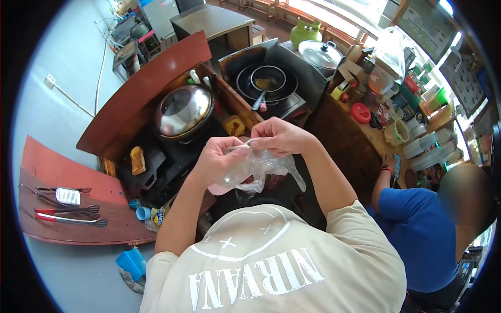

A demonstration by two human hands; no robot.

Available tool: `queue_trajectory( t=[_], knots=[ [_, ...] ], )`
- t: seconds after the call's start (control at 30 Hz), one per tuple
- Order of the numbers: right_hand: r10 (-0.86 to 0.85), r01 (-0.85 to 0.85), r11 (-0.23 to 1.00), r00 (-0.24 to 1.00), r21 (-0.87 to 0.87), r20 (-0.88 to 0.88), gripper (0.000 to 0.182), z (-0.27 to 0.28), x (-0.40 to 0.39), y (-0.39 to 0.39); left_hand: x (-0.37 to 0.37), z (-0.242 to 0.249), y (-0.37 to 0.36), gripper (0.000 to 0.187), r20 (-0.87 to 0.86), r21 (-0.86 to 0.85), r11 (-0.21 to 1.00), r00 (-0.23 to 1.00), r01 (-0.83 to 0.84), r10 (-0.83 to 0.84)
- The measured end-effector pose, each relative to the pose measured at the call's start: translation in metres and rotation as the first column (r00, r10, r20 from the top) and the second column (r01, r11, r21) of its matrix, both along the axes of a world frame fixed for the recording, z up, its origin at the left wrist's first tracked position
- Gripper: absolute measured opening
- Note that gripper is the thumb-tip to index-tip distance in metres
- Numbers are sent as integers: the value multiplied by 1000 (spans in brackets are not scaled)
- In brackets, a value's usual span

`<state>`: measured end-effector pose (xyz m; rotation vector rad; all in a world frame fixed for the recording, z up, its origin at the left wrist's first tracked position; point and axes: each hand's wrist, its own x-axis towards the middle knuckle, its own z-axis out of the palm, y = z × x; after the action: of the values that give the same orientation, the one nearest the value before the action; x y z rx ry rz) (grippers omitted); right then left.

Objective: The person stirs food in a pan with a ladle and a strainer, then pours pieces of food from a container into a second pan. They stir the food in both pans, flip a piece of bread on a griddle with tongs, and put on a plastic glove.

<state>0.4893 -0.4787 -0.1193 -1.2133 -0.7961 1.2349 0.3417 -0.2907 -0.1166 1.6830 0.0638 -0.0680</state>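
Observation:
Both hands are in front of my chest, pinching the gathered top of a clear plastic bag (261,169). My left hand (225,158) grips it from the left, thumb and fingers pressed together. From the other side my right hand (279,138) pinches the same upper edge, its fingertips close to those of the left. Below the hands the bag hangs crumpled, with loose ends trailing to the right. Something pale pink (219,189) shows at the bag's lower left, partly covered.
Ahead stand a lidded pot (185,112) and a stove holding nested pans (267,81). A toasted bread slice (138,160) lies at left, near hanging tongs (73,220). A person in blue (417,229) stands at right, beside a counter crowded with containers (396,132).

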Motion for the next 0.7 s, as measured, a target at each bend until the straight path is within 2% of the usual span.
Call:
queue_trajectory(
  t=[0.03, 0.07, 0.1, 0.13, 0.17, 0.2, 0.23, 0.27, 0.33, 0.37, 0.4, 0.47, 0.53, 0.6, 0.63, 0.67, 0.7],
  knots=[
    [3, -3, 1000, 1000, 3, -1, 9, -2, -7, 6, -8, -2, 14, 18, -1, -213, 976, 999, 46, -47],
    [74, -72, 997, 996, 38, -58, 14, -5, -15, 10, -16, -4, 25, 18, 6, -415, 906, 995, 90, -96],
    [145, -137, 987, 983, 79, -109, 19, -8, -22, 14, -20, -5, 34, 15, 88, -467, 868, 985, 171, -147],
    [143, -134, 987, 984, 83, -107, 19, -13, -30, 23, -24, -7, 36, 15, 88, -463, 869, 985, 174, -150],
    [341, -176, 860, 896, 478, -284, 25, -19, -37, 35, -28, -10, 33, 16, 138, -586, 781, 976, 216, -166],
    [572, -95, 601, 745, 793, -344, 33, -23, -43, 46, -32, -13, 32, 18, 190, -693, 674, 966, 257, -173],
    [610, -1, 565, 674, 825, -417, 43, -25, -48, 54, -35, -22, 35, 20, 157, -757, 610, 971, 235, -180],
    [636, 103, 450, 660, 887, -400, 46, -31, -50, 68, -36, -29, 36, 20, 161, -755, 612, 971, 238, -179],
    [548, 413, 633, 359, 655, -756, 48, -40, -62, 66, -35, -39, 33, 20, 49, -874, 475, 990, 105, -130],
    [528, 432, 539, 496, 723, -689, 56, -65, -53, 82, -31, -51, 33, 24, 173, -898, 377, 970, 226, -170],
    [576, 351, 528, 522, 774, -629, 59, -48, -60, 90, -32, -46, 29, 24, 178, -896, 380, 970, 230, -167],
    [306, 463, 629, 590, 624, -747, 54, -52, -64, 91, -35, -34, 22, 27, 43, -925, 376, 997, 63, -62],
    [299, 445, 653, 593, 613, -748, 54, -36, -62, 93, -33, -30, 25, 29, 23, -908, 418, 999, 40, -45],
    [292, 425, 677, 595, 601, -749, 55, -14, -64, 89, -27, -21, 25, 21, -143, -843, 510, 985, -172, 96],
    [221, 419, 691, 653, 589, -724, 57, -1, -68, 84, -25, -23, 26, 21, -137, -843, 511, 986, -168, 98],
    [149, 416, 703, 707, 577, -691, 60, 7, -68, 81, -23, -28, 29, 18, -127, -747, 630, 976, -212, 177],
    [176, 411, 673, 719, 615, -672, 61, 7, -62, 81, -20, -27, 29, 17, -102, -632, 730, 962, -260, 253]
  ],
)
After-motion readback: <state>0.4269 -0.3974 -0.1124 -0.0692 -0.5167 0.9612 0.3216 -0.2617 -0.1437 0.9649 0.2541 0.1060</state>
